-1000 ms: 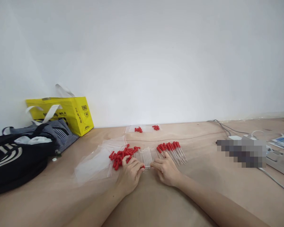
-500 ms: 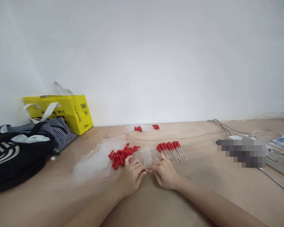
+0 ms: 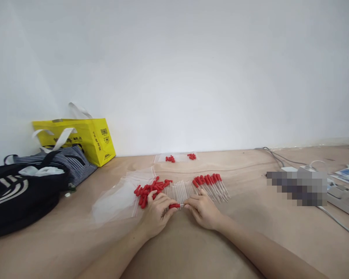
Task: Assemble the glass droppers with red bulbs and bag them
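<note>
Between the fingers of my left hand (image 3: 157, 213) is a red rubber dropper bulb (image 3: 173, 206). My right hand (image 3: 203, 211) pinches a clear glass dropper tube (image 3: 182, 205), whose end meets the bulb's open end. How deep the tube sits in the bulb I cannot tell. Just beyond my hands lies a row of bare glass tubes (image 3: 178, 190). A pile of loose red bulbs (image 3: 151, 188) is at the left, partly behind my left hand. To the right, several droppers with red bulbs on them (image 3: 211, 186) lie side by side.
Flat clear plastic bags (image 3: 113, 199) lie left of the bulb pile. Near the wall rests another bag (image 3: 180, 157) with red bulbs on it or in it. A yellow bag (image 3: 103, 141) and a black bag (image 3: 23, 197) stand left; a power strip (image 3: 343, 197) with cables lies right.
My left fingers have lifted and shifted a little, so more of the red bulb shows. Both hands have risen slightly, with bulb and tube still end to end.
</note>
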Tool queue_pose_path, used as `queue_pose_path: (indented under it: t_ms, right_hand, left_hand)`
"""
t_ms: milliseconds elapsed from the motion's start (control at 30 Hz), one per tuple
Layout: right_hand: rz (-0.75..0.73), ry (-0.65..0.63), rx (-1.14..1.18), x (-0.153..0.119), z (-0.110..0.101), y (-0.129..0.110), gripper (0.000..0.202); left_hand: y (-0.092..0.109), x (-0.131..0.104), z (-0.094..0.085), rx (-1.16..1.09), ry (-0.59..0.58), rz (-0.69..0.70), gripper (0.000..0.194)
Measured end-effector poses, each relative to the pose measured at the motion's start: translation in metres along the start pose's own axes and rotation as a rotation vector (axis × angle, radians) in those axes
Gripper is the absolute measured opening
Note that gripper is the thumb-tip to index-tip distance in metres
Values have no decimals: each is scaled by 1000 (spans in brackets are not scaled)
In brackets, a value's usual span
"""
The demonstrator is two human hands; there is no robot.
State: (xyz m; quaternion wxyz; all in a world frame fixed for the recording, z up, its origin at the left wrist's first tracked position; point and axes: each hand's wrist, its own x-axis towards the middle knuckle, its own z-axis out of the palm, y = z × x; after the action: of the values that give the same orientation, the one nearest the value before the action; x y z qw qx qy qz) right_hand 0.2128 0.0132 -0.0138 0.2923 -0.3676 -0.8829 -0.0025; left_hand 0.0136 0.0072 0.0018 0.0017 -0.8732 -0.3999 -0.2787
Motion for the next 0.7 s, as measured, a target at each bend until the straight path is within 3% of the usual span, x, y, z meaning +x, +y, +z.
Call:
queue_pose_path:
  t_ms: [167, 333, 400, 500, 600, 700]
  right_hand:
    - [-14, 5, 5, -1, -1, -5, 24]
    - [-66, 47, -136, -1, -2, 3, 18]
    - [49, 116, -187, -2, -3, 15, 19]
    - [379, 271, -225, -4, -5, 39, 20]
    - [615, 304, -257, -6, -6, 57, 18]
    - [673, 264, -271, -6, -6, 64, 17]
  left_hand:
    - [5, -1, -1, 28, 63, -11, 16]
    - [3, -1, -1, 95, 64, -8, 15]
    - [-2, -2, 0, 140, 95, -52, 31]
    - [-12, -1, 0, 214, 169, -161, 50]
    - [-21, -1, 0, 282, 240, -227, 36]
    - [-25, 0, 0, 330, 291, -258, 27]
